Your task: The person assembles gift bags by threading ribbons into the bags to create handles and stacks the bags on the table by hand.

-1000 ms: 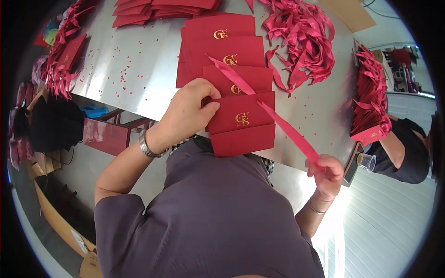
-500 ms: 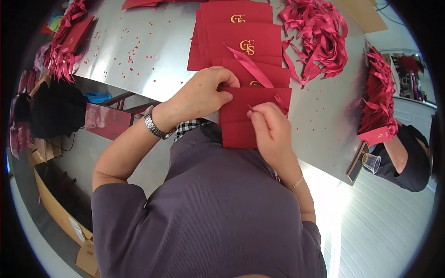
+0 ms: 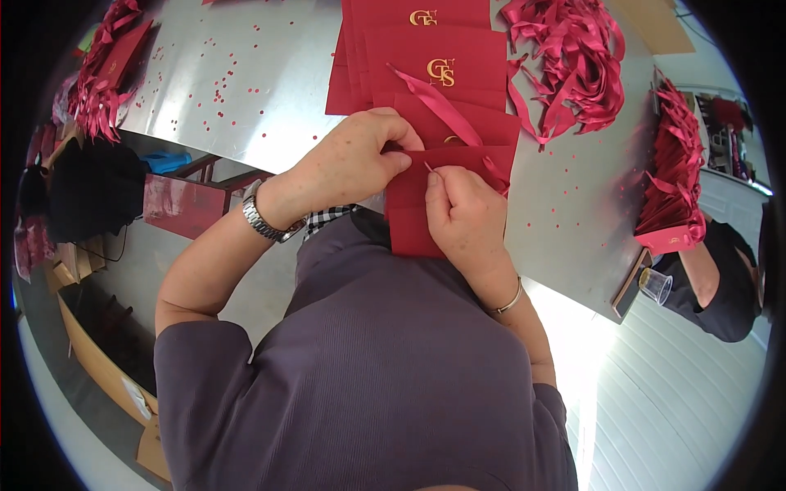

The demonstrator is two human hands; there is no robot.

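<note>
red envelope point(image 3: 406, 229) is in left hand point(image 3: 348, 164), partly behind right hand point(image 3: 472, 214)

From here I make out matt red paper or card in the envelopes point(image 3: 409, 53), shiny gold lettering point(image 3: 440, 72) on them, and a glossy, satin-like ribbon point(image 3: 440, 108). The tabletop point(image 3: 303, 57) looks to me like smooth, reflective metal, the watch point(image 3: 253, 214) polished metal, the shirt point(image 3: 393, 352) matt, finely ribbed cloth, the cup point(image 3: 655, 285) clear plastic
</note>
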